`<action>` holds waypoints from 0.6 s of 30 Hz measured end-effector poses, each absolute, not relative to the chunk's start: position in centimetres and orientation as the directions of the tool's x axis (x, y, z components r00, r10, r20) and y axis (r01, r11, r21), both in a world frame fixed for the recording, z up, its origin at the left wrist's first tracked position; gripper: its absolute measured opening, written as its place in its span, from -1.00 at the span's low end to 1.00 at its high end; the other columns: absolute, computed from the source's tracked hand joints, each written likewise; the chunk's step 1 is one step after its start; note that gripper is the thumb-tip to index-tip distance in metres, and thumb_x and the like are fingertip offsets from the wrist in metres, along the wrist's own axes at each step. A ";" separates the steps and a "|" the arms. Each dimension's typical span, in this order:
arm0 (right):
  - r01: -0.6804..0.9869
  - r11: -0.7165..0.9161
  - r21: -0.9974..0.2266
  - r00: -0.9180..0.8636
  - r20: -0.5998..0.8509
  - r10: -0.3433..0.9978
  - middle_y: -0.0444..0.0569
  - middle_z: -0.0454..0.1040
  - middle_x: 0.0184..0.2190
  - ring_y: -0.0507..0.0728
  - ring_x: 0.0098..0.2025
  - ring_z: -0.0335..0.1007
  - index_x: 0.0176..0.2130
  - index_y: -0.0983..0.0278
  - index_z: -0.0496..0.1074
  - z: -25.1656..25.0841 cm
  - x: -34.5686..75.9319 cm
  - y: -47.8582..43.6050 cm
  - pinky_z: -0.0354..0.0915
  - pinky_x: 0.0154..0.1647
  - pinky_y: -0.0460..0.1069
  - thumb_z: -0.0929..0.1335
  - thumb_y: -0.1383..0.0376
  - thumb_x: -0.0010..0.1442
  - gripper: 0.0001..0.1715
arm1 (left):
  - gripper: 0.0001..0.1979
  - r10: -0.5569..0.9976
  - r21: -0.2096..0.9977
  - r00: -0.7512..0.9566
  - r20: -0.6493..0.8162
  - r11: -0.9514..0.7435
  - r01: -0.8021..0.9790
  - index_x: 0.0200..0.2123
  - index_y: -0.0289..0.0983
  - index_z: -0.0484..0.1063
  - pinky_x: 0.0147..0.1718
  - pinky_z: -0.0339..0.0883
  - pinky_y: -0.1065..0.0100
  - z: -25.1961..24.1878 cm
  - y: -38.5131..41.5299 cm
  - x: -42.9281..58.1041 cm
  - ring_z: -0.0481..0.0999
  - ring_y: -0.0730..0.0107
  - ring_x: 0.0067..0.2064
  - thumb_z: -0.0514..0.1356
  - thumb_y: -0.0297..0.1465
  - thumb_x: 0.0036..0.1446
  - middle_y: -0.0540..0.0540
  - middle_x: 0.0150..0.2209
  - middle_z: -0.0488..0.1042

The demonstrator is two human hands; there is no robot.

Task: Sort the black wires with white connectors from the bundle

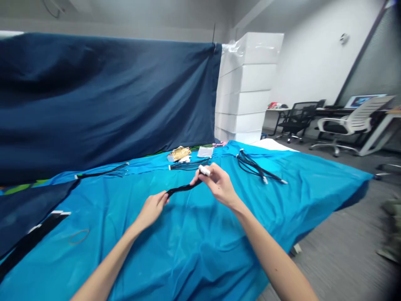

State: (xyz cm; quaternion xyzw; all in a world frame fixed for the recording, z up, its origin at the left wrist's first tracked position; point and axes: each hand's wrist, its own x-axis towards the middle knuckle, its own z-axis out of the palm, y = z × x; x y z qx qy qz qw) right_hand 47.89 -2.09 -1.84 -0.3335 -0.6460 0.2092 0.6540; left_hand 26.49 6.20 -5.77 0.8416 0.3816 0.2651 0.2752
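Note:
A black cable bundle (181, 189) with a white connector (204, 170) at its right end stretches between my hands, above the blue cloth. My left hand (154, 208) is closed around the bundle's left part; whatever lies beyond that grip is hidden. Near the white connector, my right hand (219, 184) pinches the other end between thumb and fingers. Behind my hands, another black cable bundle (191, 165) lies on the cloth. To the right of my right hand rests a looped bunch of black cables (255, 166) with white ends.
Blue cloth (131, 242) covers the table. At left lie a thick black cable stack (34, 234), a rubber band (79, 236) and a thin cable bundle (103, 171). Toward the back sits a gold-coloured packet (180, 154). A dark blue curtain (103, 96) and white boxes (253, 88) stand behind.

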 end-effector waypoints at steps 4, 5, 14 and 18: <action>0.103 0.563 -0.820 -0.163 0.545 0.823 -0.05 0.46 -0.36 0.11 -0.23 0.46 -0.43 0.23 0.15 0.2 50.3 -6.9 0.38 -0.19 0.05 0.30 0.18 0.14 -0.75 | -0.58 0.491 0.906 0.828 -0.272 -0.161 0.393 -0.44 -0.34 0.38 -0.66 -0.14 0.51 -4.4 5.4 25.9 -0.01 0.60 -0.64 0.04 -0.07 0.08 0.06 -0.66 0.15; 0.105 0.526 -0.844 -0.182 0.503 0.845 -0.05 0.47 -0.35 0.11 -0.22 0.46 -0.44 0.24 0.14 0.6 50.9 -7.7 0.38 -0.19 0.06 0.30 0.19 0.14 -0.75 | -0.59 0.391 0.914 0.855 -0.340 -0.075 0.398 -0.41 -0.35 0.41 -0.68 -0.14 0.51 -4.2 5.1 25.9 -0.02 0.62 -0.66 0.06 -0.09 0.07 0.06 -0.68 0.16; 0.209 0.628 -0.749 0.616 0.600 0.511 -0.12 0.43 -0.38 0.06 -0.37 0.47 -0.40 0.24 0.17 2.2 58.5 -6.3 0.40 -0.47 -0.08 0.41 0.15 -0.02 -0.65 | -0.60 0.918 0.907 0.383 0.103 0.071 -0.415 -0.12 -0.19 0.41 -0.06 0.34 0.38 -4.6 6.9 26.5 0.39 0.28 0.02 0.30 -0.43 -0.11 -0.12 -0.01 0.42; 0.484 0.638 -0.600 0.624 0.747 0.229 -0.09 0.44 -0.25 0.06 -0.19 0.44 -0.37 0.22 0.14 1.4 64.7 -4.7 0.40 -0.27 -0.03 0.31 0.15 0.10 -0.74 | -0.64 0.925 0.925 0.378 0.045 0.104 -0.366 -0.13 -0.19 0.42 -0.16 0.42 0.33 -4.7 7.4 26.4 0.44 0.24 -0.04 0.28 -0.43 -0.08 -0.11 0.01 0.41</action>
